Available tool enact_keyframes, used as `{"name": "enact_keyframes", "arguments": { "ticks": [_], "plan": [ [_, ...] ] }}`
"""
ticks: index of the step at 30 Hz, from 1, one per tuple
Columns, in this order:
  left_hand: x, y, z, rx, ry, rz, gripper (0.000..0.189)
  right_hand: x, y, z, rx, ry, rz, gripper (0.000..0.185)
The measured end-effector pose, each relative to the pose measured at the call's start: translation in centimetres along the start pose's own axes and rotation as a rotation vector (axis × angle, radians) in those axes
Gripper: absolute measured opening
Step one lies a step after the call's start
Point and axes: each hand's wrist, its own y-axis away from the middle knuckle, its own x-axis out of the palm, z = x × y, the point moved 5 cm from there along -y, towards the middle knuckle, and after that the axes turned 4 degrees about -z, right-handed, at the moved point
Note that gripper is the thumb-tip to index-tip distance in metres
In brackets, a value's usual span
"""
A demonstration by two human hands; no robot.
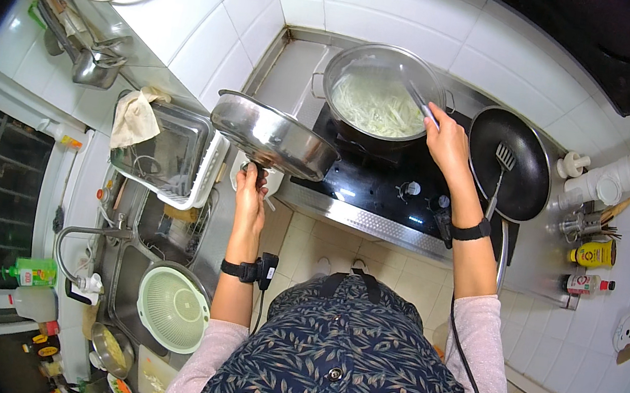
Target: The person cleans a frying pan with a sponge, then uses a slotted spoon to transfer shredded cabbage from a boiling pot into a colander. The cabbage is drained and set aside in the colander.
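My left hand [251, 191] grips the dark knob of a deep stainless-steel lid [278, 138], held tilted above the counter at the cooktop's left edge. In my right hand [448, 139] is the handle of a utensil [418, 98]; its far end reaches into the pot and is blurred by steam. The two-handled metal pot [368, 60] stands on the black cooktop [364, 182]. Pale green and white shreds [377, 109], apparently vegetable, lie in the steaming liquid. Right of my right hand, a black frying pan [483, 165] holds a slotted turner [505, 157].
At left, a white dish rack [207, 176] bears a clear bin and a cloth [135, 122]. A green colander [172, 306] sits in the sink beneath the faucet [69, 230]. Along the right counter stand a yellow bottle [594, 254] and a red-capped bottle [584, 284].
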Motion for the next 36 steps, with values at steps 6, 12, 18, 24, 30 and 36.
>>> {"name": "enact_keyframes", "arguments": {
  "ticks": [6,12,18,24,30,36],
  "plan": [
    [0.5,0.2,0.4,-0.027,0.020,0.005,0.023,1.7,1.4,-1.4,0.168,0.055,0.192,0.035],
    [1.0,0.3,0.6,-0.039,-0.002,0.016,0.024,-0.6,5.2,-1.7,0.179,-0.121,0.391,0.040],
    [0.8,0.2,0.5,-0.035,-0.016,0.019,0.024,-5.6,4.5,-0.4,0.146,-0.232,0.479,0.037],
    [0.2,0.5,0.1,0.004,-0.053,0.002,0.028,-11.9,1.2,2.2,-0.183,0.089,0.465,0.035],
    [-0.3,0.8,-0.1,0.012,-0.054,-0.031,0.030,-6.7,-0.7,2.1,-0.146,0.038,0.555,0.034],
    [-0.3,1.1,-0.4,0.024,-0.044,-0.054,0.030,-0.8,0.3,0.5,-0.025,-0.048,0.325,0.032]
  ]
}}
